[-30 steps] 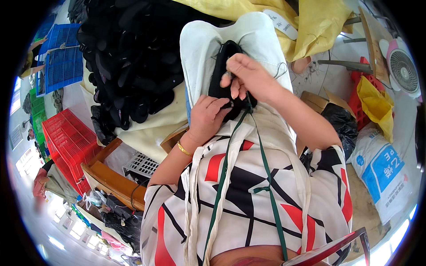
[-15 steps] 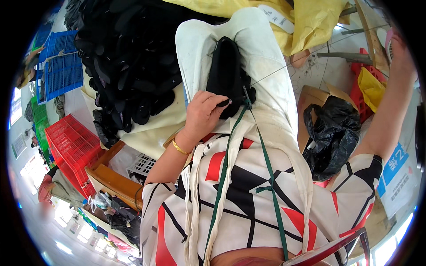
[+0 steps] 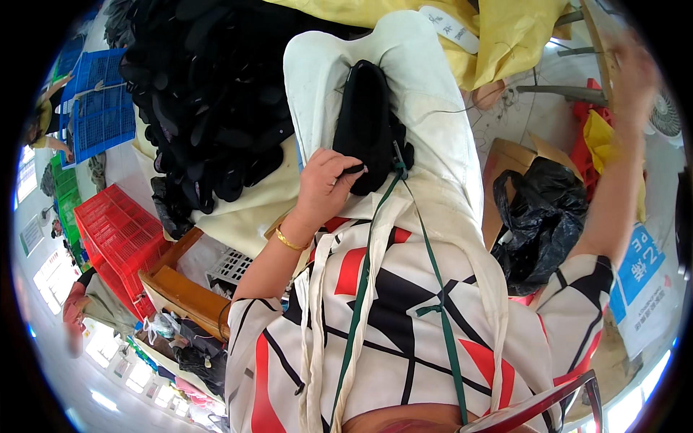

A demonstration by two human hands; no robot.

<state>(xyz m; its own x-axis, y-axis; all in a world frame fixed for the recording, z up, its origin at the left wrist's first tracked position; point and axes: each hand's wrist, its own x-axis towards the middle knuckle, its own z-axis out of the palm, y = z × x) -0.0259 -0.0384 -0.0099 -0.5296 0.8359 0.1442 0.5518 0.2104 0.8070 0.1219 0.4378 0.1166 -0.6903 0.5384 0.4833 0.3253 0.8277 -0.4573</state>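
Note:
A black fabric shoe (image 3: pixel 363 105) lies in my lap on a white apron (image 3: pixel 426 86), with another black piece partly hidden beside it. My left hand (image 3: pixel 325 180) is closed at the shoe's near end, pinching a small dark part of it between thumb and fingers. Just right of those fingers, a small metal tool (image 3: pixel 399 157) hangs on a green cord (image 3: pixel 431 267). A thin thread (image 3: pixel 447 110) curves over the apron on the shoe's right. My right hand (image 3: pixel 635 79) is raised far out to the right, smeared by motion; its fingers cannot be made out.
A large heap of black shoes (image 3: pixel 209 94) fills the left. Beyond it stand a blue crate (image 3: pixel 101 108) and a red crate (image 3: pixel 123 234). At right are a cardboard box (image 3: pixel 505 159), a black plastic bag (image 3: pixel 545 216) and a small fan (image 3: pixel 664 115). Yellow sheeting (image 3: pixel 512 43) lies ahead.
My right hand has shifted slightly left and blurred. The thread, taut toward the right before, now hangs in a loose curve. My left hand keeps its pinch on the shoe.

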